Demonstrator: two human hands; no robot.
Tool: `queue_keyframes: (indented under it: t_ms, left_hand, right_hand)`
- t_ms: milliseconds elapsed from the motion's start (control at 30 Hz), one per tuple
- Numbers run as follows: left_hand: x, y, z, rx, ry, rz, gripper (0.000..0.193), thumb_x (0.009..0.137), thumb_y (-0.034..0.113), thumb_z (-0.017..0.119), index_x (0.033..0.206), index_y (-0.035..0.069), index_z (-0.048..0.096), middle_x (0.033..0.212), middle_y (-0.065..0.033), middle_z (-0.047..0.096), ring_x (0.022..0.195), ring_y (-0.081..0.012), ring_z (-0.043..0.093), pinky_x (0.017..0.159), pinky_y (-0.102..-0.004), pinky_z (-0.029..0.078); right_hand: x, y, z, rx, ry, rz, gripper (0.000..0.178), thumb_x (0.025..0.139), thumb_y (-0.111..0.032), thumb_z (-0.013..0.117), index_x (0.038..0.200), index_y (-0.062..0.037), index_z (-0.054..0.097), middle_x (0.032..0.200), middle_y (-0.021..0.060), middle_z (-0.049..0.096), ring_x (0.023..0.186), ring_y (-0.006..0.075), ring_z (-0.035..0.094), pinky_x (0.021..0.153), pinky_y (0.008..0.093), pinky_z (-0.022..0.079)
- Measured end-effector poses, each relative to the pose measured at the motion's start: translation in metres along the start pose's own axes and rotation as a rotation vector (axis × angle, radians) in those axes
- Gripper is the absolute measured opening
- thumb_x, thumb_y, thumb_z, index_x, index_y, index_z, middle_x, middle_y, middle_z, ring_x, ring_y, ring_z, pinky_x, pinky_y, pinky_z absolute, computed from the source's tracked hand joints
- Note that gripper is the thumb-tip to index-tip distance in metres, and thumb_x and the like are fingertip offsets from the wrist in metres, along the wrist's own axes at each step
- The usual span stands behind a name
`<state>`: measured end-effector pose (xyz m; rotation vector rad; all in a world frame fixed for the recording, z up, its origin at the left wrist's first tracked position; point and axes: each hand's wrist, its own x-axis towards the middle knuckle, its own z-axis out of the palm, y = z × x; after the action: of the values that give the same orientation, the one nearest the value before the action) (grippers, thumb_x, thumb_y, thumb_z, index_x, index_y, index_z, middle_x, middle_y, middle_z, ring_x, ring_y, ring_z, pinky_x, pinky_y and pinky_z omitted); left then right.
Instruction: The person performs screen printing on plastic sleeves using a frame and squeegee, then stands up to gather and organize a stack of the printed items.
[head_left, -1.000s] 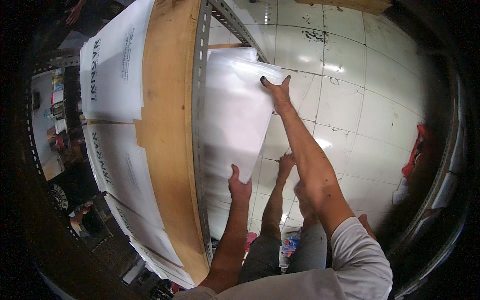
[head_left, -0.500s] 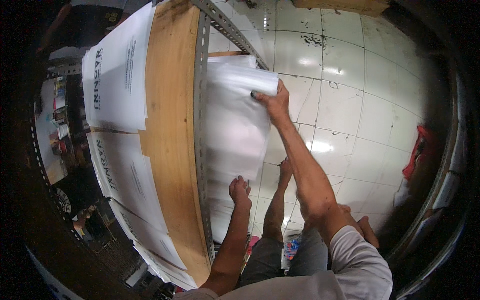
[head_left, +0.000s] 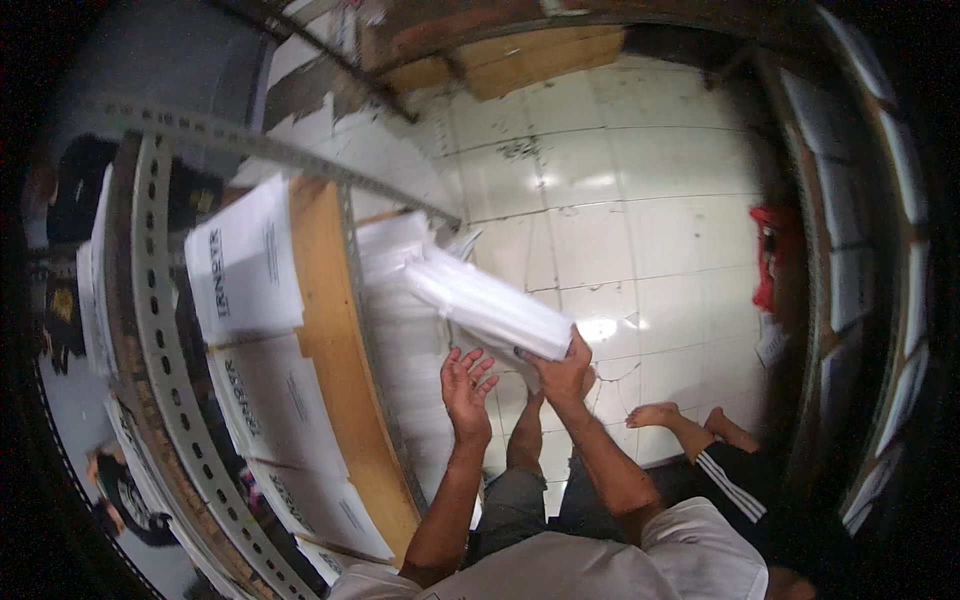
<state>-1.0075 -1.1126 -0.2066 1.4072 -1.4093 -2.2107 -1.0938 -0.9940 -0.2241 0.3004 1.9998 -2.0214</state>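
Observation:
My right hand [head_left: 566,366] grips the near end of a thick stack of white paper sheets [head_left: 500,305], thumb on one side and fingers round the edge. The stack is tilted, its far end close to other white sheets [head_left: 390,240] on the lower level of the shelf. My left hand [head_left: 466,390] is held up beside the stack with fingers spread, palm facing up and nothing in it. A little motion blur softens the sheets.
On my left, a wooden shelf board [head_left: 335,290] in a perforated metal frame carries several piles of printed white paper [head_left: 245,265]. Another rack [head_left: 830,220] stands at the right. A person's bare foot [head_left: 655,414] rests on the tiled floor [head_left: 640,260], and a red object [head_left: 765,260] lies by the right rack.
My right hand has drawn the stack toward me and turned it on edge. My left hand has opened and come off the paper. The view has swung, showing more of the right rack.

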Motion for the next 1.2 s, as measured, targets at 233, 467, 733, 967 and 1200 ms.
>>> queue_keyframes:
  t_ms: [233, 467, 733, 967, 1200]
  left_hand:
    - [-0.034, 0.059, 0.087, -0.337, -0.421, -0.423, 0.088, 0.089, 0.076, 0.052, 0.143, 0.006, 0.047, 0.14, -0.0123, 0.056, 0.127, -0.0321, 0.054, 0.106, -0.0496, 0.045]
    - [-0.021, -0.023, 0.143, 0.32, -0.399, -0.678, 0.048, 0.079, 0.002, 0.076, 0.124, 0.0, 0.06, 0.112, -0.0159, 0.065, 0.101, -0.0347, 0.066, 0.086, -0.0476, 0.056]
    - [-0.142, -0.052, 0.216, 0.646, -0.631, -0.461, 0.037, 0.075, -0.004, 0.069, 0.111, -0.007, 0.061, 0.105, -0.0183, 0.064, 0.091, -0.0355, 0.066, 0.081, -0.0472, 0.057]
    - [-0.29, -0.037, 0.228, 0.762, -0.938, -0.283, 0.046, 0.075, -0.005, 0.072, 0.118, -0.011, 0.059, 0.11, -0.0198, 0.064, 0.095, -0.0352, 0.066, 0.085, -0.0464, 0.057]
    - [-0.354, -0.039, 0.255, 0.646, -1.184, -0.273, 0.057, 0.076, -0.007, 0.069, 0.13, -0.007, 0.052, 0.116, -0.0186, 0.062, 0.104, -0.0327, 0.065, 0.089, -0.044, 0.056]
  right_hand:
    - [-0.059, -0.069, -0.102, -0.554, -0.161, -0.877, 0.047, 0.062, -0.003, 0.074, 0.109, -0.0035, 0.071, 0.102, 0.0105, 0.074, 0.079, 0.0262, 0.069, 0.07, 0.0366, 0.056]
    - [-0.12, -0.087, -0.165, -0.813, -0.018, -0.752, 0.048, 0.059, -0.005, 0.074, 0.106, -0.0085, 0.066, 0.094, 0.0028, 0.066, 0.08, 0.0251, 0.061, 0.071, 0.0378, 0.053]
    - [-0.214, -0.081, -0.23, -0.806, 0.547, -0.701, 0.046, 0.066, -0.005, 0.074, 0.111, -0.0028, 0.064, 0.096, 0.0093, 0.068, 0.083, 0.0287, 0.064, 0.071, 0.0391, 0.054]
    - [-0.309, -0.088, -0.258, -0.712, 0.938, -0.766, 0.061, 0.066, -0.003, 0.074, 0.125, 0.0036, 0.059, 0.116, 0.0202, 0.066, 0.095, 0.0351, 0.065, 0.083, 0.0418, 0.056]
    - [-0.351, -0.115, -0.298, -0.712, 1.088, -0.803, 0.052, 0.069, -0.006, 0.073, 0.119, 0.0021, 0.062, 0.115, 0.017, 0.065, 0.096, 0.0336, 0.064, 0.084, 0.0409, 0.056]
